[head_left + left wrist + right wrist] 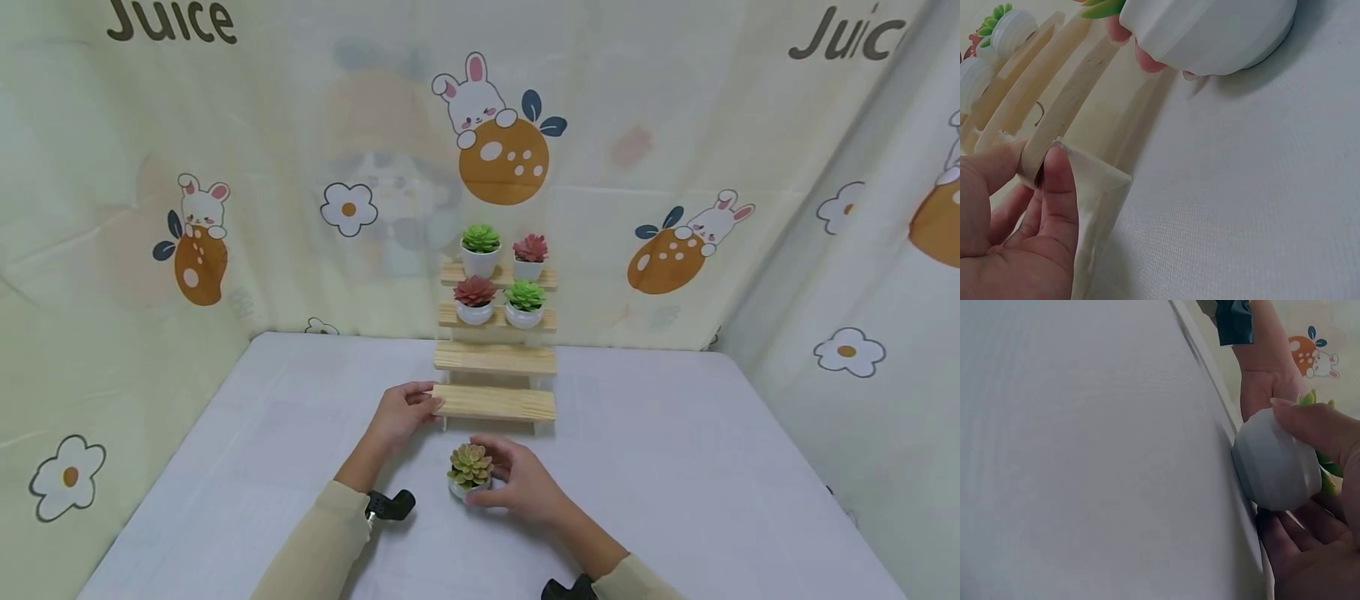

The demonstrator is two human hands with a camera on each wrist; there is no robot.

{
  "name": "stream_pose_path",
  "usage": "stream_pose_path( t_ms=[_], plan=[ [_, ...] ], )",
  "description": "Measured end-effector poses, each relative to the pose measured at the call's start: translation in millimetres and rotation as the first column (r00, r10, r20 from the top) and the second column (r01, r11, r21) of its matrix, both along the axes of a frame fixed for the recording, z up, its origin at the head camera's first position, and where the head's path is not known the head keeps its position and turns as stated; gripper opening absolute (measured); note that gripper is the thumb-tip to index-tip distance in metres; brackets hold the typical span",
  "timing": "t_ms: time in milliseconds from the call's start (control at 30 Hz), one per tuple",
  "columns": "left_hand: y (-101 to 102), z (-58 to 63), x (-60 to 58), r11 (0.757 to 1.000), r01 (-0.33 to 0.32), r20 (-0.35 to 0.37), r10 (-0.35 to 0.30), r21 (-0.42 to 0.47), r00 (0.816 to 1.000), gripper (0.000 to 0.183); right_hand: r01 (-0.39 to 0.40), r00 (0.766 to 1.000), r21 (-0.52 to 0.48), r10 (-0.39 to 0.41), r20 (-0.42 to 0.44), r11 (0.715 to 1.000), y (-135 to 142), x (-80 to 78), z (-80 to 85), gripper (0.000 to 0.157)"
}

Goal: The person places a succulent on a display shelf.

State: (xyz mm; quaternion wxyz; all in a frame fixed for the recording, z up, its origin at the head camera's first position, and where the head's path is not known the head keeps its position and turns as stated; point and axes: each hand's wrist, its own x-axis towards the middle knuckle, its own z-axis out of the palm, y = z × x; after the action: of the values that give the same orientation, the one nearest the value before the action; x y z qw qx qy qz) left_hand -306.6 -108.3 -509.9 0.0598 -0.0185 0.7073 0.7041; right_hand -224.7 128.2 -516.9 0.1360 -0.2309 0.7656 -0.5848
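A small potted succulent (470, 467) with pale green, pink-tinged leaves is in front of the wooden tiered stand (495, 402). My right hand (525, 487) grips its white pot (1277, 464), thumb on one side and fingers on the other. The pot is at or just above the table; which of the two I cannot tell. With thumb and fingertips, my left hand (402, 417) pinches the left end of the stand's lowest board (1072, 100). On the upper two boards stand a green succulent (480, 239), a pink one (531, 248), a dark red one (475, 292) and another green one (524, 295).
A white cloth (660, 467) covers the table. Behind it hangs a cream curtain (300, 125) printed with rabbits, fruit and flowers, which also closes in both sides. The stand is close to the back edge, and its second-lowest board (495, 358) is bare.
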Motion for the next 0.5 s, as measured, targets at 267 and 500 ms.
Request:
stream_pose_path(
  t_ms=[267,500],
  plan=[
    [0.6,1.3,-0.1,0.999,0.001,0.002,-0.002,0.032,1.0,0.039,0.024,1.0,0.025,-0.024,0.003,0.999,-8.5,-1.4,0.8,0.063],
    [-0.2,1.0,1.0,1.0,0.003,0.004,-0.003,0.031,1.0,0.039,0.066,0.998,0.037,-0.066,0.002,0.997,-10.0,-5.2,7.2,0.062]
  ],
)
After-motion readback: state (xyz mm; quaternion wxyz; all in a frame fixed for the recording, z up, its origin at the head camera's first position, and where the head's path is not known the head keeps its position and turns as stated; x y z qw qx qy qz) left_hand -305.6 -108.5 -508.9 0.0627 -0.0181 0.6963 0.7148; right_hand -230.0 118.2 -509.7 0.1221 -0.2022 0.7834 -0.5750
